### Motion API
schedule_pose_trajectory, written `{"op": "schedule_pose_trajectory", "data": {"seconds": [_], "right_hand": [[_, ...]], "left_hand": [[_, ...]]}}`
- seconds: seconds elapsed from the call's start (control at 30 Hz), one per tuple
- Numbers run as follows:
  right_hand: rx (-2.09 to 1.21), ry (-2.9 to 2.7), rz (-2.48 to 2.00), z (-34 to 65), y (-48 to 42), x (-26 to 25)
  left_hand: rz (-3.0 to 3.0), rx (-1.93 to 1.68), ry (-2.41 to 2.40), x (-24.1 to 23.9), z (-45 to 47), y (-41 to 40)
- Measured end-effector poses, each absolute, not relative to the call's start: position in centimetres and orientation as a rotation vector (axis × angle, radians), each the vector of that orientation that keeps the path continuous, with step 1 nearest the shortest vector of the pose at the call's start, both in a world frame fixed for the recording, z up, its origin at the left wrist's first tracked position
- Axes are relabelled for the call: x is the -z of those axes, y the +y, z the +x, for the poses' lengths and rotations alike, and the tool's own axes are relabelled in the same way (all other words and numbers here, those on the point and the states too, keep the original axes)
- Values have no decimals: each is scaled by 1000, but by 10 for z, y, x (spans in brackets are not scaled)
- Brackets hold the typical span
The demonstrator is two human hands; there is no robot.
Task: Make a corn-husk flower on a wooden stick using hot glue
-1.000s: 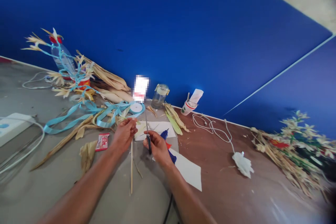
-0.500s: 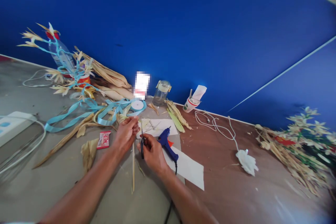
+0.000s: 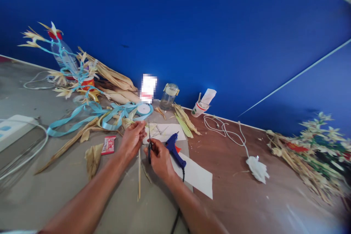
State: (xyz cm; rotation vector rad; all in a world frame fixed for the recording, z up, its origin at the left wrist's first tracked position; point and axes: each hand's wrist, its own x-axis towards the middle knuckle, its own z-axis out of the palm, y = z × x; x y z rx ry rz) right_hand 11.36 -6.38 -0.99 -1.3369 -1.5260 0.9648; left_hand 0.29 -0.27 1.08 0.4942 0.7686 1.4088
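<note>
My right hand [image 3: 160, 159] is closed on black-handled scissors [image 3: 149, 150], their thin blades pointing away from me. Just left of the blades, my left hand [image 3: 134, 135] is closed in a pinch; what it holds, if anything, is too small to make out. A narrow pale strip [image 3: 139, 179] runs down the table below the hands, and I cannot tell whether it is held. Beside my right hand lies a blue glue gun [image 3: 175, 150] on white paper [image 3: 199, 177]. Thin dark bits [image 3: 159, 130] are scattered on another white sheet [image 3: 175, 128].
Light blue ribbon [image 3: 65, 129] with its spool [image 3: 143, 109] and dried husks [image 3: 112, 75] spread at left, near a red packet [image 3: 108, 145]. Behind stand a glass jar [image 3: 168, 97] and a paper cup [image 3: 199, 109]. A white cable [image 3: 227, 129] and husk flowers [image 3: 315, 146] lie right.
Both hands stay close together in nearly the same place. The scissors have shifted very slightly; nothing has been let go or picked up.
</note>
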Motion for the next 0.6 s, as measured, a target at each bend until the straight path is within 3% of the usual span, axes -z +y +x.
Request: {"op": "schedule_pose_trajectory", "data": {"seconds": [0.6], "right_hand": [[-1003, -1436, -1336, 114, -64, 14]], "left_hand": [[557, -1426, 859, -14, 4, -4]]}}
